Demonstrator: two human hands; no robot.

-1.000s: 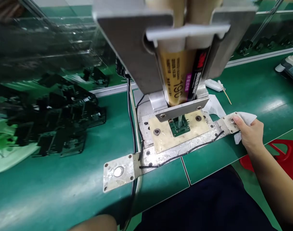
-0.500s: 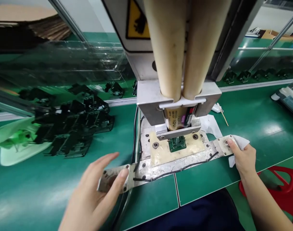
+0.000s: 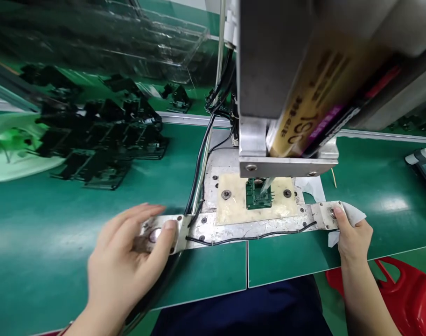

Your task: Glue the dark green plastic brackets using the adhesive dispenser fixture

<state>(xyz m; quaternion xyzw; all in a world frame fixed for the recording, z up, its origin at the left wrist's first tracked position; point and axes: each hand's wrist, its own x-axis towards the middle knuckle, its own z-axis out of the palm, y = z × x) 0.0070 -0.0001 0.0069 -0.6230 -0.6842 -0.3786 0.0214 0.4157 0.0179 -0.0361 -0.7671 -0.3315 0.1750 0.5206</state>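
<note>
The green circuit board [image 3: 259, 196] is seated on the cream pad [image 3: 230, 213], the clear nozzle [image 3: 268, 185] being angled over it; whether anything has been laid down cannot be told. At four o'clock the right switch plate [image 3: 324, 216] is gripped by the right hand [image 3: 356, 240]. At eight, the left switch plate [image 3: 181, 232] is straddled by the wide-spread left hand [image 3: 123, 263], its button [image 3: 154, 235] apparently not yet pressed.

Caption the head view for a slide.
Left hand at left button plate, right hand at right button plate, circuit board beneath nozzle.

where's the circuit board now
In the head view, the green circuit board is right of centre, between two bolts on the cream plate, under the nozzle.
</note>
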